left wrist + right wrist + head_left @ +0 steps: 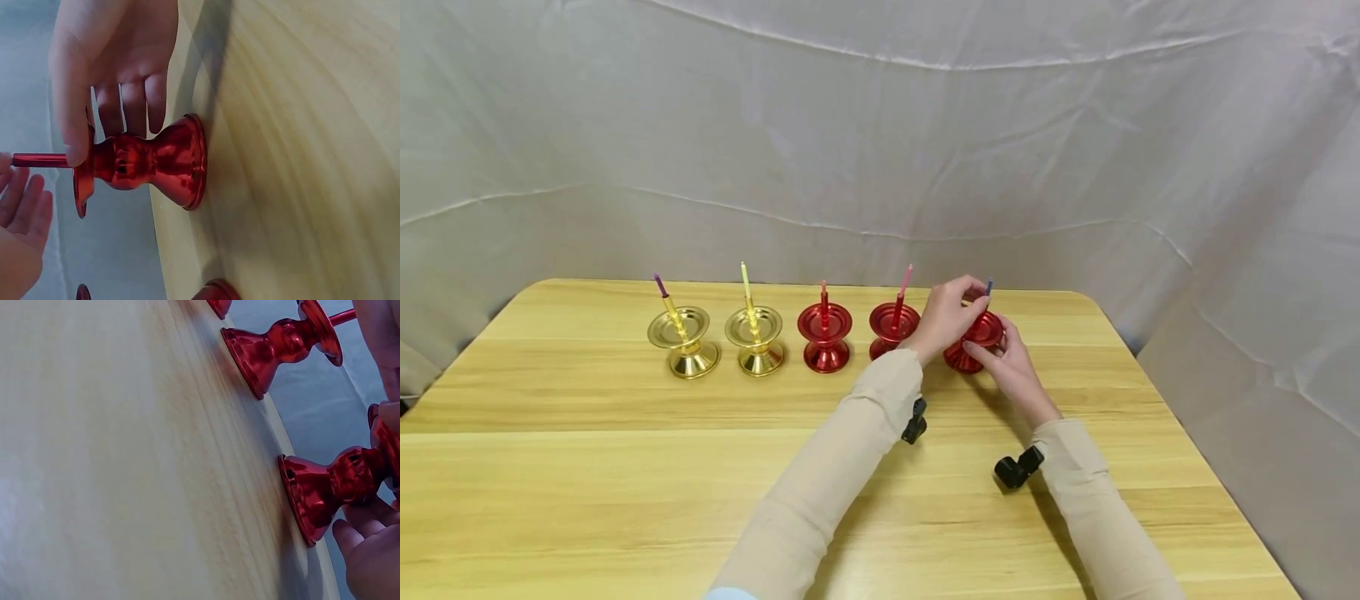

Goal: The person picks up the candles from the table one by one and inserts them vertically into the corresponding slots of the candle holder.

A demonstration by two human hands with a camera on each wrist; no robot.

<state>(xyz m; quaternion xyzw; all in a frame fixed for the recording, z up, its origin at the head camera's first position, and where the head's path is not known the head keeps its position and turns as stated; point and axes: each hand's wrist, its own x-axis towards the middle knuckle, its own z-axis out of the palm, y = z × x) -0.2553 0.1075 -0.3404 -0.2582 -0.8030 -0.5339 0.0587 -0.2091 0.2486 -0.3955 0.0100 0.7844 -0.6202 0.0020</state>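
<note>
At the right end of a row stands a shiny red candle holder [962, 358] with a round dish, a waisted stem and a flared foot on the table. A thin blue candle [989, 287] shows above its dish. My left hand [945, 317] pinches at the top of the holder's narrow tube [44, 160], at the candle's lower part; the fingertips are partly cut off in the left wrist view. From the right, my right hand [1017, 375] grips the dish, thumb on the near rim and fingers around the far side, as the left wrist view shows.
Left of the hands, a red holder [883, 348] bears a pink candle [907, 279]. Another red holder [827, 358] has a short reddish candle [823, 287]. Two gold holders [693, 362] carry purple and pale yellow candles. Grey cloth [850, 125] hangs behind the wooden table [625, 500].
</note>
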